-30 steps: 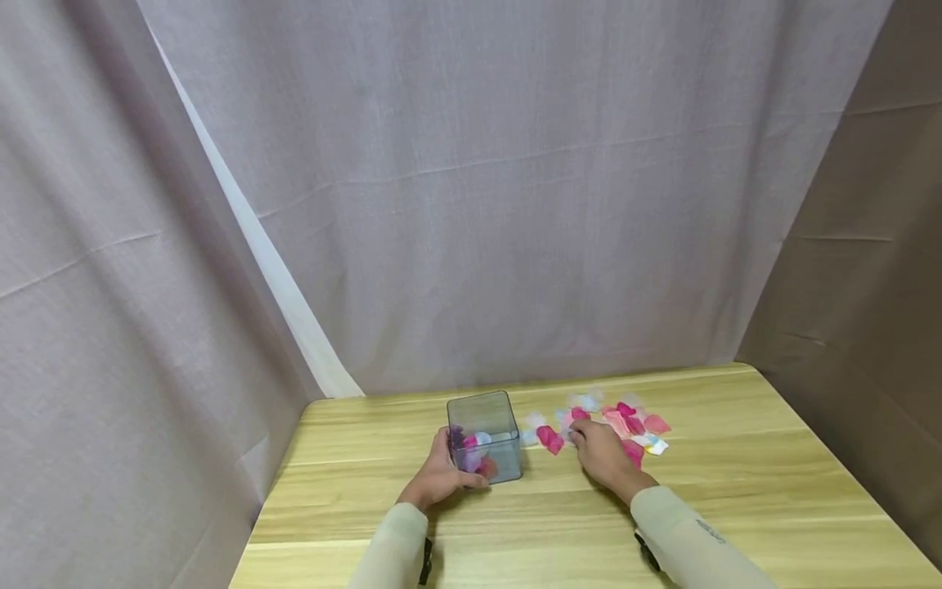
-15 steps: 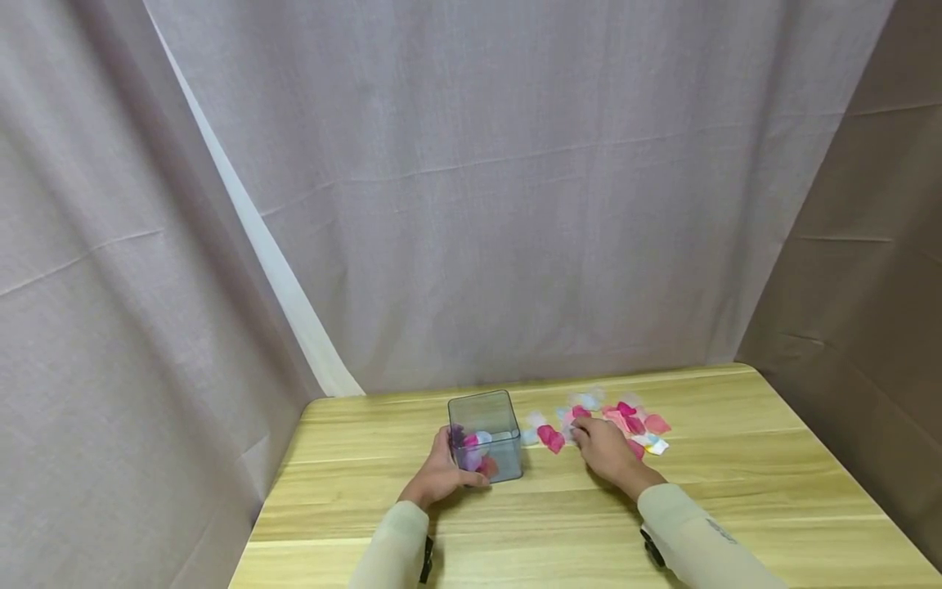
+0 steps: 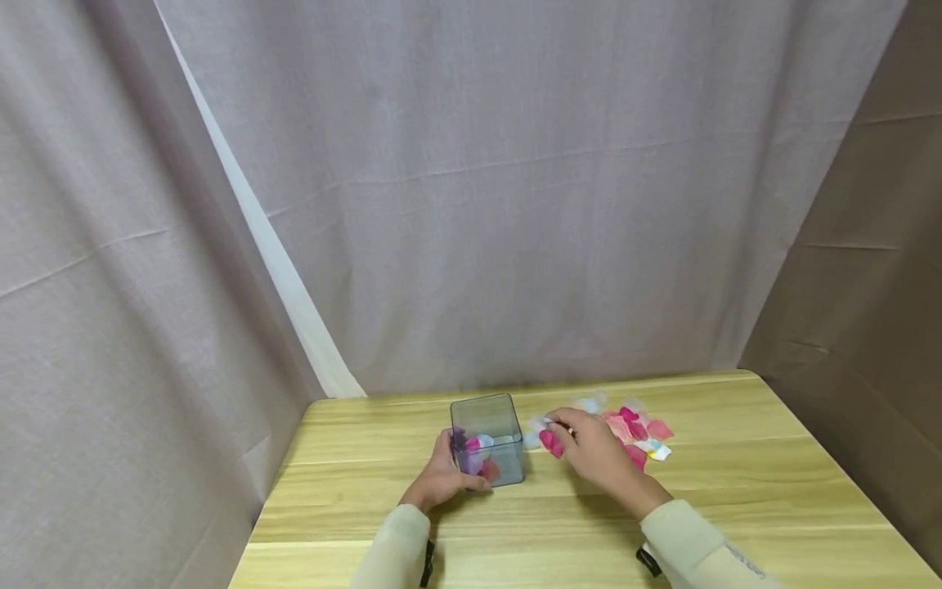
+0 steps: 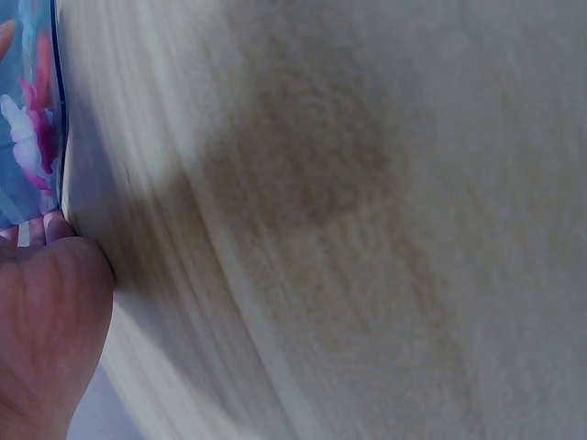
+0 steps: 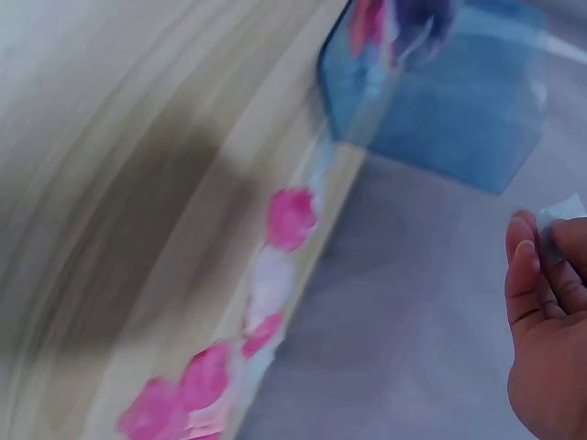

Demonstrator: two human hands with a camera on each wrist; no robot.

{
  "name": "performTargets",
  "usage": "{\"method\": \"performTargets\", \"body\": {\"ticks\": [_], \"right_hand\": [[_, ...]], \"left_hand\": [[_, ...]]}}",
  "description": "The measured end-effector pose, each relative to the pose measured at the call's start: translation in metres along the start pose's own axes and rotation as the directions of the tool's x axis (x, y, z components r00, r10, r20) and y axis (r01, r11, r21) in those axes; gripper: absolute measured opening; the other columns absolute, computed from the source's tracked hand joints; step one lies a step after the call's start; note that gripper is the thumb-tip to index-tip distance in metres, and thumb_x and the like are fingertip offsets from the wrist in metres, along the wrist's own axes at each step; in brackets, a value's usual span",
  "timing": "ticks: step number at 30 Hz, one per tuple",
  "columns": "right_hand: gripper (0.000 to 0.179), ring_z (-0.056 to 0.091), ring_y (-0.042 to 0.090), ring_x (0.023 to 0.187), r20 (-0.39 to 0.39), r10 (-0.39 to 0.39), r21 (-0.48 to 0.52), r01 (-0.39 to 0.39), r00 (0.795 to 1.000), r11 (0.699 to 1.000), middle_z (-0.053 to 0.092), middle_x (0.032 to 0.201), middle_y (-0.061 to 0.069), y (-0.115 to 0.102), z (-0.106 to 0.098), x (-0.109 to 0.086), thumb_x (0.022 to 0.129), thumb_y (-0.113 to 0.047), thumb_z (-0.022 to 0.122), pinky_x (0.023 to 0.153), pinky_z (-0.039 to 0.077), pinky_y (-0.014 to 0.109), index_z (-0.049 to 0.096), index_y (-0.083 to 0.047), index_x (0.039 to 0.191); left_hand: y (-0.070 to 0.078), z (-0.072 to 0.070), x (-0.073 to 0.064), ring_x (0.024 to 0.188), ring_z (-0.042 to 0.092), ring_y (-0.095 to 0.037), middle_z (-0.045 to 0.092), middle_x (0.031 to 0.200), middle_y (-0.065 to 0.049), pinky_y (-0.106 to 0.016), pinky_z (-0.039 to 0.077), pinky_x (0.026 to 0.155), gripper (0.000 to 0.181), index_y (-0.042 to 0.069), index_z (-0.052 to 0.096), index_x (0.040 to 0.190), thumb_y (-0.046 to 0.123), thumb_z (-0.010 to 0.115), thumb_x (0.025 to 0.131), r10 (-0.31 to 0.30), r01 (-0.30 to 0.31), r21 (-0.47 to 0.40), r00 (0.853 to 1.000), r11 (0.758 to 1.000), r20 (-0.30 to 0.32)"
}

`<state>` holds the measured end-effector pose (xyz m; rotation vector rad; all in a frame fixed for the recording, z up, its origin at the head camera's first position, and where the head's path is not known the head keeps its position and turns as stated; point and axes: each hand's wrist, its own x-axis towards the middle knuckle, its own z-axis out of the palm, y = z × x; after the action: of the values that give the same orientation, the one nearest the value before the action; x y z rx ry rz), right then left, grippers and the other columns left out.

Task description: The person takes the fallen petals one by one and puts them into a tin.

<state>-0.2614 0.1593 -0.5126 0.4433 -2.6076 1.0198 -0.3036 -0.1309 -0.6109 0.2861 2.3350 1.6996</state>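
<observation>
The left hand (image 3: 444, 477) holds a see-through, smoky-grey square box (image 3: 509, 462). Its thumb lies along the near side and its fingers go round the left side. The box sits on the pale yellow wooden table (image 3: 353, 491), near the back edge. Thin purple, pink and white petals (image 3: 478, 454) lie inside it.

The right hand (image 3: 592, 446) is to the right of the box, apart from it. Its thumb and fingers pinch together on a small whitish thin petal (image 5: 563, 211).

Below that hand, a bright pink petal (image 3: 550, 442) lies on the table, between the box and a loose heap of pink, white and pale blue petals (image 3: 634, 429).

Both arms wear pale cream sleeves (image 3: 397, 544). Behind the table hangs a big grey-mauve cloth curtain (image 3: 515, 229), and a darker brown cloth (image 3: 861, 343) hangs on the right.
</observation>
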Motion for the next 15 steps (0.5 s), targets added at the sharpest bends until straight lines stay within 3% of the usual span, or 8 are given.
{"method": "performTargets", "body": {"ticks": [5,8,15], "right_hand": [[0.013,0.063,0.006,0.083,-0.025,-0.086,0.016,0.086,0.996,0.996,0.077,0.095,0.000,-0.024,0.007,0.004,0.100,-0.005,0.070,0.076,0.060,0.030,0.078,-0.008,0.110],[0.013,0.067,0.008,0.087,-0.005,-0.127,-0.026,0.127,0.992,0.992,0.078,0.100,0.000,-0.035,0.019,0.013,0.100,-0.007,0.070,0.078,0.061,0.030,0.077,-0.010,0.111],[0.013,0.072,0.023,0.107,0.139,-0.182,-0.105,0.197,0.974,0.975,0.079,0.110,0.004,-0.054,0.046,0.045,0.104,-0.013,0.067,0.096,0.062,0.044,0.077,-0.009,0.111]], "left_hand": [[0.002,-0.001,0.000,0.137,0.052,-0.033,0.049,0.151,-0.018,-0.060,0.037,0.125,0.106,0.005,0.035,0.150,0.013,0.101,0.067,0.004,-0.004,0.018,1.000,1.000,-0.004],[0.001,-0.001,0.001,0.137,0.052,-0.033,0.050,0.150,-0.019,-0.059,0.038,0.124,0.107,0.005,0.035,0.150,0.014,0.100,0.067,0.003,-0.003,0.032,1.000,0.999,-0.012],[0.005,0.000,-0.001,0.137,0.052,-0.035,0.048,0.150,-0.020,-0.060,0.040,0.122,0.109,0.005,0.031,0.152,0.017,0.101,0.069,-0.013,0.013,0.054,1.000,0.998,-0.007]]}}
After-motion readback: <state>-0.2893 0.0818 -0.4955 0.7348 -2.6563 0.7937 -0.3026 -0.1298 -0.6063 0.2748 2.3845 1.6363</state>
